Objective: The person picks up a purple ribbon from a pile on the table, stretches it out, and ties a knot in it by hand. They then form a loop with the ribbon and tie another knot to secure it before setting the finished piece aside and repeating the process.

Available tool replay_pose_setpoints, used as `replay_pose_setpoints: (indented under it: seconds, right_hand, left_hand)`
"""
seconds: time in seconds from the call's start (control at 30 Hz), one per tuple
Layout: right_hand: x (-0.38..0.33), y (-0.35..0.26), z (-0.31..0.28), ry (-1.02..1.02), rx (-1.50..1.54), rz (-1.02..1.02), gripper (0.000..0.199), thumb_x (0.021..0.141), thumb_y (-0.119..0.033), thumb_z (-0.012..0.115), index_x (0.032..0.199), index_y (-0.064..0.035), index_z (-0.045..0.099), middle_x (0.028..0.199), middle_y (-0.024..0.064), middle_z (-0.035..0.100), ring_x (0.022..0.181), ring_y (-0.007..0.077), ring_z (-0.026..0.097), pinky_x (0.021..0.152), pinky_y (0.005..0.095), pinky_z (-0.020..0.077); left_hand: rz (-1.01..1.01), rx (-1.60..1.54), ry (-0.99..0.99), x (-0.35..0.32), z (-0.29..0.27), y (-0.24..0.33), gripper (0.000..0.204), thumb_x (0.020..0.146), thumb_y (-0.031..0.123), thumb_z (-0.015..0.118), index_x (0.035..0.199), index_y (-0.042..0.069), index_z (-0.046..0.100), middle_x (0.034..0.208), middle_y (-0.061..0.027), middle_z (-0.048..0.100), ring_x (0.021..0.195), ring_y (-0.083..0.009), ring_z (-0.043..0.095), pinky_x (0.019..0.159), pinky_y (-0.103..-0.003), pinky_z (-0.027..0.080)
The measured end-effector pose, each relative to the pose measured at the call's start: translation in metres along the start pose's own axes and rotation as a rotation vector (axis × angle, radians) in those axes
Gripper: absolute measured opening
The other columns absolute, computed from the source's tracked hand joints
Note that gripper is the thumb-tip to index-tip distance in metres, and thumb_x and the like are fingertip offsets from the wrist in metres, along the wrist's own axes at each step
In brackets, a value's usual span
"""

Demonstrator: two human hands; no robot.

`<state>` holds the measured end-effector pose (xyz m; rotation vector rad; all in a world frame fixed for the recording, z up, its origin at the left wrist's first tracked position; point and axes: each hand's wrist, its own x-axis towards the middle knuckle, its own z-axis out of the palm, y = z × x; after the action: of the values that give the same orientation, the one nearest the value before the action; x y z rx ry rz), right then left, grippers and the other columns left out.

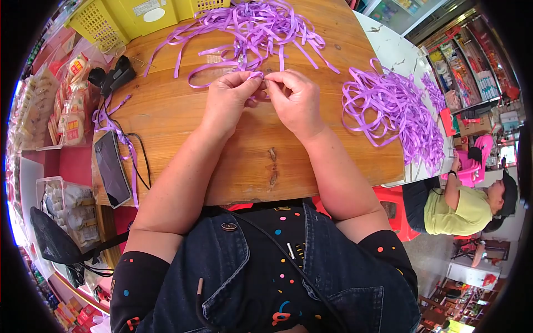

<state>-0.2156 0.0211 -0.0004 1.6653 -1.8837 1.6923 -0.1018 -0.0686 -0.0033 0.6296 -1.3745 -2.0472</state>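
Left hand (236, 95) and right hand (297, 99) both pinching a purple ribbon (255, 75) over the wooden table (244, 161), near the ribbon pile (272, 25); from here, seems light, limp, probably slippery, best held flat between fingertips.

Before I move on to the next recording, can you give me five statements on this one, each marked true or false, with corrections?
1. The left hand and right hand are close together over the wooden table. True.
2. The ribbon at the left hand is green. False: the ribbon is purple.
3. A phone lies on the table's left side. True.
4. The yellow basket stands at the table's near edge. False: the yellow basket stands at the far edge.
5. A ribbon pile lies right of the right hand. True.
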Motion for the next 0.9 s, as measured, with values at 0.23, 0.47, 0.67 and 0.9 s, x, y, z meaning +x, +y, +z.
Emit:
replay_pose_setpoints:
  seconds: [0.23,0.47,0.67,0.9]
  right_hand:
    - [-0.0002,-0.0012,-0.0008,0.006,0.044,0.031,0.004,0.077,0.002,0.065,0.081,0.0008,0.065,0.071,0.0063,0.063,0.056,0.0087,0.054,0.049,0.0225,0.0418]
    - [0.0008,-0.0026,-0.0014,0.012,0.017,0.016,0.004,0.076,0.002,0.065,0.079,0.0006,0.064,0.069,0.006,0.061,0.054,0.0094,0.052,0.048,0.023,0.0404]
    - [0.0013,-0.0014,-0.0015,0.016,-0.023,-0.033,0.003,0.076,0.002,0.065,0.079,0.0004,0.063,0.068,0.0059,0.06,0.053,0.0097,0.051,0.048,0.0231,0.0401]
    - [0.0001,-0.0017,-0.0029,-0.042,0.024,0.092,0.002,0.079,-0.001,0.062,0.08,0.0012,0.062,0.069,0.0033,0.06,0.055,0.0068,0.051,0.049,0.0224,0.0407]
  left_hand:
    - [0.018,0.037,0.009,-0.0015,0.0014,0.0005,0.012,0.087,0.015,0.061,0.087,0.004,0.067,0.076,-0.0027,0.065,0.068,-0.0093,0.061,0.057,-0.021,0.044]
    - [0.066,0.089,0.008,-0.0006,0.0003,-0.0023,0.013,0.085,0.015,0.063,0.088,0.003,0.068,0.078,-0.0031,0.066,0.068,-0.0091,0.06,0.057,-0.021,0.044]
    - [0.1,0.123,-0.002,0.0001,-0.0004,-0.004,0.013,0.085,0.015,0.064,0.087,0.003,0.068,0.077,-0.0025,0.065,0.067,-0.0084,0.06,0.056,-0.021,0.044]
    - [0.096,0.147,0.016,-0.0023,0.0033,-0.0022,0.013,0.085,0.015,0.063,0.086,0.002,0.067,0.075,-0.0019,0.065,0.065,-0.0069,0.058,0.054,-0.02,0.043]
